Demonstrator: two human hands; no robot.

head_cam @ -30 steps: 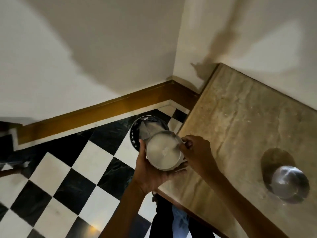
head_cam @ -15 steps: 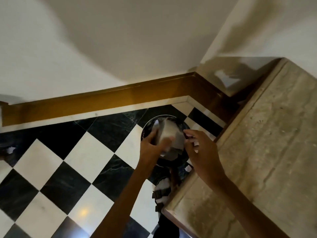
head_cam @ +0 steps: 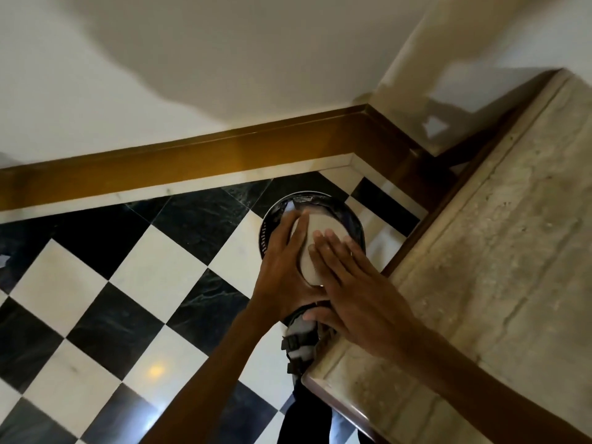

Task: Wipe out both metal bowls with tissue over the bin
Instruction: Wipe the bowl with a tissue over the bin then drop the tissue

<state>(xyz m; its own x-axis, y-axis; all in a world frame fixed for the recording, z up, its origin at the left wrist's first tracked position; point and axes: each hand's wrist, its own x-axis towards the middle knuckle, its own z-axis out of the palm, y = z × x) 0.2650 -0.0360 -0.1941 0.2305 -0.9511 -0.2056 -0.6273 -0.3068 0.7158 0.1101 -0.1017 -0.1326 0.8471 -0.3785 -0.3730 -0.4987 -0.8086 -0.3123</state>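
While left hand (head_cam: 282, 270) grips bowl (head_cam: 320, 238) over bin (head_cam: 355, 219), right hand (head_cam: 355, 293) lies flat.

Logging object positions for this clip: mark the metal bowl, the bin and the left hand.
metal bowl (head_cam: 322, 230): head view, pale upturned underside.
bin (head_cam: 354, 219): head view, dark right rim.
left hand (head_cam: 282, 270): head view, back of hand.
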